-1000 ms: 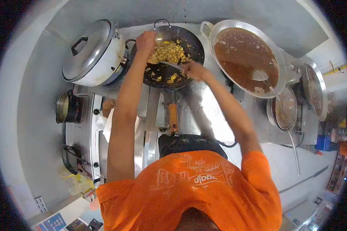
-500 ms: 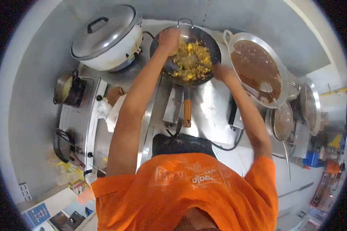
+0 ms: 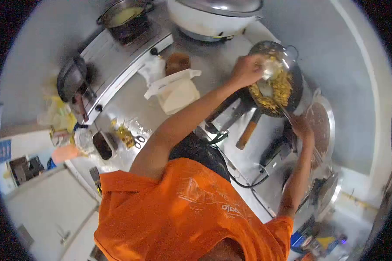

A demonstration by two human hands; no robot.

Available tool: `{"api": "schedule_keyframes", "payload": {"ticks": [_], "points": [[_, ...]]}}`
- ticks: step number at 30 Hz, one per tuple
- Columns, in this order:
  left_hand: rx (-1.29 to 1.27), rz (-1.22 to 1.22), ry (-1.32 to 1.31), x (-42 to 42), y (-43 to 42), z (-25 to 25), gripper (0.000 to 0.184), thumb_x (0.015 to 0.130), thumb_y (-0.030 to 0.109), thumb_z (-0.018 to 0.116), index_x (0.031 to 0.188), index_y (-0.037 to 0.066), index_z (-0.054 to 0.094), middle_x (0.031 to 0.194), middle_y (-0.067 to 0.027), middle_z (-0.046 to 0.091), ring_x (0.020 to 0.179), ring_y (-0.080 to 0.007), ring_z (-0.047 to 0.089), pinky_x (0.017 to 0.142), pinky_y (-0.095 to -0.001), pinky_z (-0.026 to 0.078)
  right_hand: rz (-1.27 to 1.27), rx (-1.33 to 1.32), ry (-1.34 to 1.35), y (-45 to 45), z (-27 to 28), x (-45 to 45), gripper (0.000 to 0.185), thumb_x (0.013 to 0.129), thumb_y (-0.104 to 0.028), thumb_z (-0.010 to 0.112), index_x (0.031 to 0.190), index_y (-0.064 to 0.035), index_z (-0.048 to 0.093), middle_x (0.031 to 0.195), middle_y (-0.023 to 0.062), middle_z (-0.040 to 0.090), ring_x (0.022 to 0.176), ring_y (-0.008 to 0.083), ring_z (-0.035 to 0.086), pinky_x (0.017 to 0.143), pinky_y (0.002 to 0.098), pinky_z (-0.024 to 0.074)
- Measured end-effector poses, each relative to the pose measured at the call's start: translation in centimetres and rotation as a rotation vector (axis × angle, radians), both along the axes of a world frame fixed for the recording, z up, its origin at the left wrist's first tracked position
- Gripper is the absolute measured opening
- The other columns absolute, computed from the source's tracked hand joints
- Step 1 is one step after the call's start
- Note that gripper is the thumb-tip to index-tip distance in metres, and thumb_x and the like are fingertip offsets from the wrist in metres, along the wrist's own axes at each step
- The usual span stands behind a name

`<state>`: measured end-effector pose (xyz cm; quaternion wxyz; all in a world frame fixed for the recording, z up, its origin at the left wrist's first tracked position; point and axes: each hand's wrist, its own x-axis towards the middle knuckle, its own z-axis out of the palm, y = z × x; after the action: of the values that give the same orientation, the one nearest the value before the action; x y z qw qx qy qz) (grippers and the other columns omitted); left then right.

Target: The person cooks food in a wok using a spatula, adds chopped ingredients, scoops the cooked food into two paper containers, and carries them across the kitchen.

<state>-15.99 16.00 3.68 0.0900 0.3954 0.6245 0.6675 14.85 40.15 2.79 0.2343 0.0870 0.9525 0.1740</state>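
A dark wok (image 3: 297,82) holds yellow, crumbly food (image 3: 284,89), and its wooden handle (image 3: 247,134) points down and left. Over the wok's left side, my left hand (image 3: 248,69) is closed beside a shiny, blurred object (image 3: 272,69), whose shape I cannot make out. My right hand (image 3: 301,127) is wrapped round a metal spatula (image 3: 286,114) at the wok's lower right edge. The spatula's blade reaches into the food.
A large white pot (image 3: 211,24) stands above left. On the left stove (image 3: 117,71) are a small pot (image 3: 126,17) and a pan (image 3: 72,80). A white carton (image 3: 176,93), scissors (image 3: 139,141) and a metal container (image 3: 104,145) are nearer. A wide pan (image 3: 320,126) of brown liquid is right.
The view has turned leftward, so the wok appears farther right and the carton and scissors show. My left hand has moved from the wok's upper rim to over its left side.
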Motion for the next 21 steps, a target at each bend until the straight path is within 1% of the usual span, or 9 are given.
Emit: {"api": "schedule_keyframes", "payload": {"ticks": [5,11,12,13,14,15,18,19,21], "points": [[-0.207,0.453,-0.203,-1.3,-18.2,-13.6,0.01,0.083,0.009,0.058,0.087,0.001,0.062,0.081,-0.0127,0.065,0.073,-0.0226,0.063,0.068,-0.0333,0.048,-0.701,-0.404,0.239,-2.3,-0.9,-3.3,0.037,0.091,-0.02,0.052,0.125,-0.0075,0.053,0.11,0.0179,0.063,0.097,0.0294,0.061,0.081,0.0402,0.0473],[-0.624,0.967,0.12,-4.5,-38.6,-26.4,0.023,0.074,0.01,0.063,0.096,0.005,0.063,0.092,-0.0106,0.067,0.083,-0.0257,0.064,0.075,-0.0338,0.05,-0.202,-0.1,0.118,1.8,0.0,-3.9,0.036,0.095,-0.015,0.043,0.131,-0.0141,0.048,0.104,0.0124,0.064,0.095,0.0215,0.061,0.082,0.0411,0.0471],[-0.293,0.931,0.105,-6.2,-41.4,-26.2,0.028,0.072,0.016,0.065,0.098,0.005,0.064,0.092,-0.0104,0.067,0.084,-0.0248,0.064,0.075,-0.0345,0.05,-0.073,0.089,0.104,4.8,-2.5,-3.3,0.034,0.096,-0.019,0.042,0.129,-0.0132,0.05,0.106,0.0132,0.064,0.096,0.0251,0.061,0.083,0.0425,0.0471],[-0.436,0.971,0.066,-7.2,-44.2,-28.2,0.036,0.072,0.018,0.068,0.104,0.004,0.064,0.098,-0.0117,0.068,0.091,-0.0259,0.065,0.077,-0.0367,0.05,0.043,0.277,0.1,7.7,-5.0,-2.7,0.033,0.097,-0.023,0.042,0.126,-0.0124,0.052,0.108,0.014,0.064,0.096,0.0288,0.061,0.084,0.0439,0.0471],[-0.841,1.062,-0.038,-7.6,-44.4,-26.2,0.062,0.07,0.024,0.073,0.125,0.003,0.054,0.118,-0.021,0.059,0.111,-0.0336,0.056,0.09,-0.0433,0.046,-0.19,0.066,0.149,5.0,-2.9,-4.0,0.031,0.095,-0.027,0.044,0.119,-0.0102,0.055,0.102,0.015,0.064,0.09,0.0292,0.061,0.08,0.0427,0.0473],[-0.871,1.164,0.111,-8.1,-45.3,-28.8,0.093,0.066,0.028,0.077,0.141,-0.001,0.03,0.139,-0.0304,0.035,0.127,-0.0431,0.037,0.105,-0.0492,0.033,-0.43,-0.118,0.24,1.7,-0.4,-5.9,0.031,0.093,-0.031,0.047,0.111,-0.0081,0.058,0.097,0.0161,0.064,0.085,0.0296,0.062,0.075,0.0416,0.0476],[-0.959,1.083,0.292,-8.1,-45.2,-24.4,0.117,0.065,0.032,0.08,0.145,-0.003,0.003,0.147,-0.033,0.01,0.136,-0.0456,0.019,0.113,-0.0504,0.02,-0.488,-0.096,0.031,-1.8,10.7,-8.1,0.038,0.088,-0.039,0.053,0.093,-0.0038,0.064,0.083,0.0182,0.064,0.071,0.029,0.061,0.066,0.0387,0.048],[-0.722,1.148,0.365,-6.1,-42.4,-19.1,0.09,0.076,0.027,0.072,0.143,0.0,0.02,0.14,-0.0271,0.031,0.128,-0.0367,0.037,0.106,-0.0469,0.034,-0.408,0.006,-0.181,-2.5,13.9,-8.6,0.038,0.087,-0.04,0.054,0.09,-0.004,0.066,0.081,0.0183,0.063,0.069,0.0275,0.061,0.066,0.0382,0.0479],[-0.08,0.726,-0.275,-4.5,-41.0,-24.6,0.054,0.085,0.018,0.061,0.131,0.003,0.038,0.121,-0.0144,0.047,0.108,-0.0234,0.049,0.094,-0.0372,0.043,-0.572,-0.012,-0.104,-3.9,14.5,-9.5,0.034,0.085,-0.037,0.057,0.089,-0.0047,0.067,0.077,0.0164,0.063,0.069,0.0257,0.061,0.066,0.0379,0.0489]]}}
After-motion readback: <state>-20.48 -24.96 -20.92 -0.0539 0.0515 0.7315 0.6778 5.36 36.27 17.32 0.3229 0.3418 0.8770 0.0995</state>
